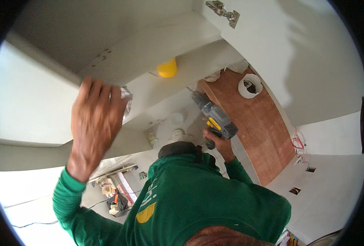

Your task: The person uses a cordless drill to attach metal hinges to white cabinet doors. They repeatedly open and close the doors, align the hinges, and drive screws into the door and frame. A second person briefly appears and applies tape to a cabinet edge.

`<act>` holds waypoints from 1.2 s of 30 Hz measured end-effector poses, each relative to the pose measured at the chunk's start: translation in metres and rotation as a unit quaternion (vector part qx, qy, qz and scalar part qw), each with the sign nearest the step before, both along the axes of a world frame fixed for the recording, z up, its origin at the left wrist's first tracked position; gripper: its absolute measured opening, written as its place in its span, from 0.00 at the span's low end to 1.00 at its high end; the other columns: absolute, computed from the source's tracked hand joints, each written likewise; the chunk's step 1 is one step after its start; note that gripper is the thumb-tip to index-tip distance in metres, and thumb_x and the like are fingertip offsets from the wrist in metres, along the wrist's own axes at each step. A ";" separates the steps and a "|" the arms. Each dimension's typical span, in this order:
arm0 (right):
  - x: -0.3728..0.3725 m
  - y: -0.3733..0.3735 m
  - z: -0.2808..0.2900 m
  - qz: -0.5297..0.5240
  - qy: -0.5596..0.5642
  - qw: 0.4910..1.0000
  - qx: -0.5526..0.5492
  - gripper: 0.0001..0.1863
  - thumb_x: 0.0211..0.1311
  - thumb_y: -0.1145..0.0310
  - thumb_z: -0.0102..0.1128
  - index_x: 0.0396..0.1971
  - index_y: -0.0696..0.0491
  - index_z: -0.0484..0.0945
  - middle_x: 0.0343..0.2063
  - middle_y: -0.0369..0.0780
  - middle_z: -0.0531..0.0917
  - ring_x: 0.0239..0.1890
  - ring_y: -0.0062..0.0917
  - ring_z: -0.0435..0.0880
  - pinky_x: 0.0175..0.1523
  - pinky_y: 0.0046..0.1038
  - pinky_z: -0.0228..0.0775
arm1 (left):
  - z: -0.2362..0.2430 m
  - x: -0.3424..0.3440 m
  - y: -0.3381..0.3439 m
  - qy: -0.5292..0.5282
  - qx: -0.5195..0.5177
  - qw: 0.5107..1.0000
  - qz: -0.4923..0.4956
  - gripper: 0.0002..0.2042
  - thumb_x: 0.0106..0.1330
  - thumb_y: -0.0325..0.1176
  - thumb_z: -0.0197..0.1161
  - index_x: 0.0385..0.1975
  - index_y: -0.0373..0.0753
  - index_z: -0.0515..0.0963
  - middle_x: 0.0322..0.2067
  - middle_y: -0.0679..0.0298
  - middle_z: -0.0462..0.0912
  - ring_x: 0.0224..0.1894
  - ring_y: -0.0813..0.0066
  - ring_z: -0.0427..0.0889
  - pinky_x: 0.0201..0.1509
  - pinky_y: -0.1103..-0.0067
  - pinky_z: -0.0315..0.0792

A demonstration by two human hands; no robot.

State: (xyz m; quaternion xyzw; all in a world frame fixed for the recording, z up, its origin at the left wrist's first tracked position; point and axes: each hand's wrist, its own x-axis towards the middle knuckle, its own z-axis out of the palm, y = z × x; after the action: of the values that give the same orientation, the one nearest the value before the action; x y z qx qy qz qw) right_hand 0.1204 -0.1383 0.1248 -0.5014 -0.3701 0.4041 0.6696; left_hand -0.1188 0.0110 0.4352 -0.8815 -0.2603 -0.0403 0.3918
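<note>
Person in a green sweatshirt (214, 197), lower centre, closest thing in view. Left hand (98, 119), left of centre, up at the edge of a pale cabinet (38, 94), fingers bent, a bit blurred. Crinkled shiny wrap (126, 100) right beside those fingers; can't tell whether they grip it or how tightly they close.

Inside the cabinet, upper left: a few small dark bits (105, 55). Top of frame, metal hinge (233, 18) on a white door panel (268, 53). Yellow cup-like container (167, 69), upper middle, on a pale ledge; can't see into it from here.

Right hand (222, 145), just right of centre, wrapped round the handle of a grey-black drill with yellow trim (218, 119). Long axis diagonal: bit end toward upper left, rear toward lower right, handle dropping to lower left. Bit tip looks free.

Behind it, brown wooden worktop (251, 127) runs down the right side. White round tub (242, 87) on its upper part, open side showing, dark small stuff inside, too small to name. Clear plastic (237, 66) by the worktop's top end.

Farther off: reddish wires (298, 142) at right, jumbled tools (117, 201) lower left.
</note>
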 end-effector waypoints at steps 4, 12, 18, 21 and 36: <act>0.015 0.028 0.012 0.071 -0.056 0.992 0.093 0.19 0.68 0.74 0.69 0.58 0.55 0.83 0.37 0.34 0.86 0.40 0.21 0.84 0.49 0.27 0.78 | -0.021 -0.023 -0.081 -0.038 0.038 0.999 0.006 0.15 0.68 0.38 0.74 0.52 0.42 0.87 0.27 0.70 0.85 0.37 0.74 0.83 0.72 0.62 0.64; 0.025 0.076 0.094 0.191 -0.038 0.981 0.011 0.10 0.71 0.63 0.71 0.44 0.51 0.83 0.35 0.31 0.83 0.40 0.17 0.80 0.48 0.26 0.75 | -0.061 -0.082 -0.200 -0.152 0.207 0.966 0.023 0.14 0.72 0.40 0.68 0.52 0.42 0.87 0.36 0.63 0.86 0.54 0.61 0.87 0.76 0.52 0.44; 0.032 0.105 0.087 0.119 -0.125 0.979 0.107 0.10 0.69 0.63 0.72 0.43 0.52 0.84 0.32 0.31 0.83 0.36 0.16 0.80 0.44 0.26 0.75 | -0.111 -0.130 -0.228 -0.368 0.414 0.806 0.209 0.21 0.75 0.46 0.64 0.55 0.33 0.84 0.52 0.49 0.85 0.59 0.52 0.84 0.68 0.56 0.68; 0.036 0.118 0.085 0.157 -0.152 0.971 0.098 0.15 0.72 0.70 0.67 0.56 0.55 0.83 0.38 0.33 0.84 0.42 0.19 0.82 0.52 0.28 0.76 | -0.136 -0.164 -0.230 -0.747 0.374 0.546 0.065 0.18 0.69 0.26 0.73 0.57 0.32 0.82 0.50 0.50 0.88 0.54 0.63 0.87 0.71 0.58 0.74; 0.067 0.105 0.168 0.075 -0.359 0.930 0.008 0.26 0.68 0.61 0.75 0.59 0.56 0.78 0.42 0.45 0.88 0.45 0.27 0.86 0.53 0.33 0.79 | -0.092 -0.052 -0.006 -0.592 0.052 0.803 0.048 0.15 0.76 0.25 0.62 0.60 0.35 0.81 0.55 0.55 0.87 0.52 0.63 0.88 0.59 0.68 0.84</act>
State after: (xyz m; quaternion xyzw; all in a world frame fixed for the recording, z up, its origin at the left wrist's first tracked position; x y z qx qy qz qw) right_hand 0.1871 -0.0331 0.2932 -0.5782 -0.6258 0.2428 0.4637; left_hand -0.1704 0.0049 0.3434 -0.6507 -0.4808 -0.5495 0.2084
